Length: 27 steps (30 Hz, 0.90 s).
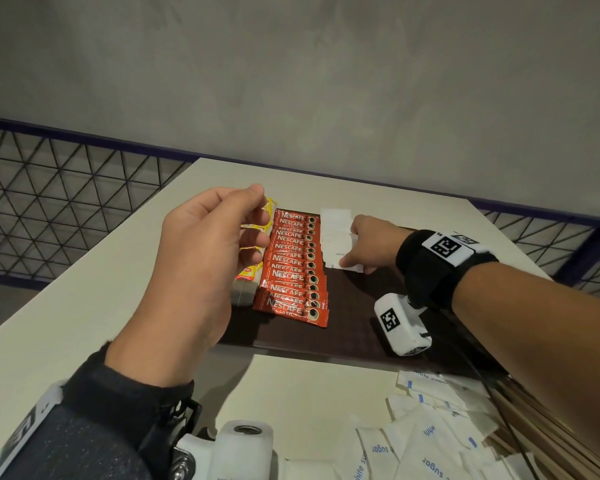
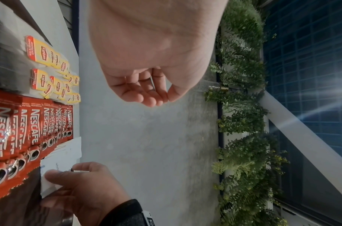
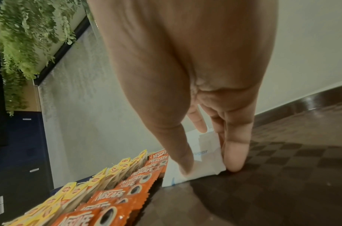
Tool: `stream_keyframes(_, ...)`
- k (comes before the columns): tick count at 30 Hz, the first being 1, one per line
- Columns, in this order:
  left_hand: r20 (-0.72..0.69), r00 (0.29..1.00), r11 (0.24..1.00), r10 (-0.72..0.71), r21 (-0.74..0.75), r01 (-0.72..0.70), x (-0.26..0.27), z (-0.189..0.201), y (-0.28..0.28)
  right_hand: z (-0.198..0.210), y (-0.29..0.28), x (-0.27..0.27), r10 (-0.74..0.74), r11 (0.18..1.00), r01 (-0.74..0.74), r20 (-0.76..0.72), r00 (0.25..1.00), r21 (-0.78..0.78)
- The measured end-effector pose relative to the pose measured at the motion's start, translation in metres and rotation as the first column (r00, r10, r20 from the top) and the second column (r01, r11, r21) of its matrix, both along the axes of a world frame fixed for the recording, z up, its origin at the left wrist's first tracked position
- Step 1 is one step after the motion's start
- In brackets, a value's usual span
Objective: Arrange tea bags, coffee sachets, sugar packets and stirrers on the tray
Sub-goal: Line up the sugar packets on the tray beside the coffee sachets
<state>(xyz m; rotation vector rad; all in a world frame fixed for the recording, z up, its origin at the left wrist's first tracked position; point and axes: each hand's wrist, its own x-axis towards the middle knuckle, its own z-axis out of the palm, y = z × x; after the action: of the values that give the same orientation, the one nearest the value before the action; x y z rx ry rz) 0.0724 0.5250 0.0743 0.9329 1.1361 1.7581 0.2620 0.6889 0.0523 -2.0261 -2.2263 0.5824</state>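
The right hand (image 1: pixel 362 244) pinches a white sugar packet (image 3: pixel 197 169) down onto the dark tray (image 1: pixel 354 317) beside the coffee sachets (image 1: pixel 293 268), thin, limp paper best held by its edges, I'd judge, while the left hand (image 1: pixel 201 258) hovers loosely curled, empty.

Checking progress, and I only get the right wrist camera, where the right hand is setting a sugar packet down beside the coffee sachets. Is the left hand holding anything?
Observer: No. The left hand hovers above the tea bags, fingers loosely curled, holding nothing.
Operator: Any sugar left to place?
Observer: Yes, a loose pile of sugar packets lies on the table nearer the person, off the tray.
Operator: And the stirrers?
Observer: The wooden stirrers lie beside that pile; none are visible on the tray.
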Motion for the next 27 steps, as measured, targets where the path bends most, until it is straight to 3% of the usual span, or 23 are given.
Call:
stream_keyframes(18, 0.009, 1.0, 1.0, 0.001, 0.021, -0.001, 0.0, -0.001, 0.001, 0.003, -0.005, 0.007, 0.058, 0.996, -0.062, 0.061, 0.996, 0.068)
stream_keyframes(27, -0.007, 1.0, 1.0, 0.003, 0.021, -0.003, 0.001, -0.002, 0.003, 0.005, 0.001, 0.013, 0.104, 0.995, -0.105, 0.087, 0.991, 0.002)
